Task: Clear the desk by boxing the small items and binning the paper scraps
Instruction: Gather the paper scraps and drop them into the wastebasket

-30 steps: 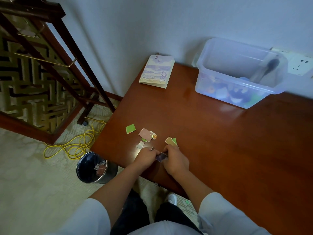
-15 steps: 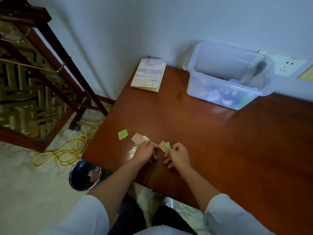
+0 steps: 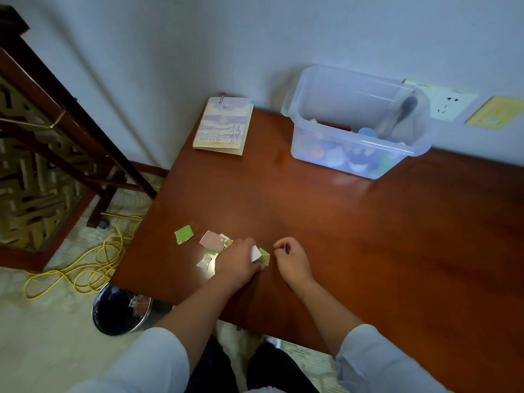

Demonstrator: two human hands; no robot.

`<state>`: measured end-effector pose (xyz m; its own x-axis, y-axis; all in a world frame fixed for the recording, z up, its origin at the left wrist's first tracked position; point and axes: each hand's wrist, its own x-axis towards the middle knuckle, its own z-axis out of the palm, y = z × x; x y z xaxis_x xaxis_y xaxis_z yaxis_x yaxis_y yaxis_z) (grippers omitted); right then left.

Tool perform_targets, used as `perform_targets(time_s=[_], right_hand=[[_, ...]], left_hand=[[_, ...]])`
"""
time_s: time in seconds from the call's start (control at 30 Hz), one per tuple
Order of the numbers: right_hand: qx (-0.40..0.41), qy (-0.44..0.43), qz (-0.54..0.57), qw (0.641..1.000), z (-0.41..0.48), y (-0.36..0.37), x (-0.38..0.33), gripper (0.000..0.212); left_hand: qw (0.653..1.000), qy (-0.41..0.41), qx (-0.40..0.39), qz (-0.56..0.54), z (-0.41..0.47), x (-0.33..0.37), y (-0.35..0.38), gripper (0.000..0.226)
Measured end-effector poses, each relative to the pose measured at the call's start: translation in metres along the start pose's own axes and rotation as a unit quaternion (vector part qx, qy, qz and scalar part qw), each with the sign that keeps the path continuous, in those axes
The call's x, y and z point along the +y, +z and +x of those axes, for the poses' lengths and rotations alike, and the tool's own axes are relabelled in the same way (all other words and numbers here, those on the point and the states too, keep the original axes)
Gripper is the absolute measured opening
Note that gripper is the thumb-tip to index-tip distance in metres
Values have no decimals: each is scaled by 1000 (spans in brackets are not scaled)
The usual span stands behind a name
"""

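**Q:** What has changed since half a second ago?

**A:** The hands, then almost touching, have drawn apart. The left hand (image 3: pixel 238 262) now grips a white scrap (image 3: pixel 255 254), with a green bit just right of it. The right hand (image 3: pixel 292 259) rests nearby on the right with its fingers curled. Whether it pinches anything cannot be told.

**Q:** And the desk and the room?

**A:** More paper scraps (image 3: pixel 210 240) lie left of the left hand, near the near-left edge of the brown desk (image 3: pixel 340 222). A clear box (image 3: pixel 354 140) of small items stands far right by the wall, and a notebook (image 3: pixel 224 126) lies far left. On the floor, a bin (image 3: pixel 97 319) sits below the desk's near-left corner, beside a yellow cable (image 3: pixel 85 276).
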<state>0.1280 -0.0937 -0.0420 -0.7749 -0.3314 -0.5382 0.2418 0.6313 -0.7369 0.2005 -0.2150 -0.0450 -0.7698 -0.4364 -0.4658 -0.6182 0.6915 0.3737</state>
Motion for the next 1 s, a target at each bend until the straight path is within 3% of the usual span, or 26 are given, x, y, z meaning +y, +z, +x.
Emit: perform_targets(time_s=[0.17,0.23,0.33,0.5,0.67,0.8,1.0], right_hand=[[-10,-27,-79,996,5,6,2,14],[-12,-38,-110,993,7,10,2,17],[-12,-38,-151,988,5,15,1,22],[13,-49,-236,971,-1,22,0,24],[51,-65,-284,955,-7,24,-3,20],[51,-61,-288,954,-7,26,-5,18],[52,-45,-267,961,-8,30,-7,23]], left_hand=[[999,32,-11,-18,-2,-11,3,29],[997,40,-22,-58,-4,-17,3,17],[988,13,-3,-154,-9,-21,-2,19],[938,-94,34,-331,-13,-23,-12,16],[898,-111,16,-426,-17,-21,-14,5],[884,-127,8,-450,-19,-21,-14,15],[891,-142,0,-432,-18,-27,-10,26]])
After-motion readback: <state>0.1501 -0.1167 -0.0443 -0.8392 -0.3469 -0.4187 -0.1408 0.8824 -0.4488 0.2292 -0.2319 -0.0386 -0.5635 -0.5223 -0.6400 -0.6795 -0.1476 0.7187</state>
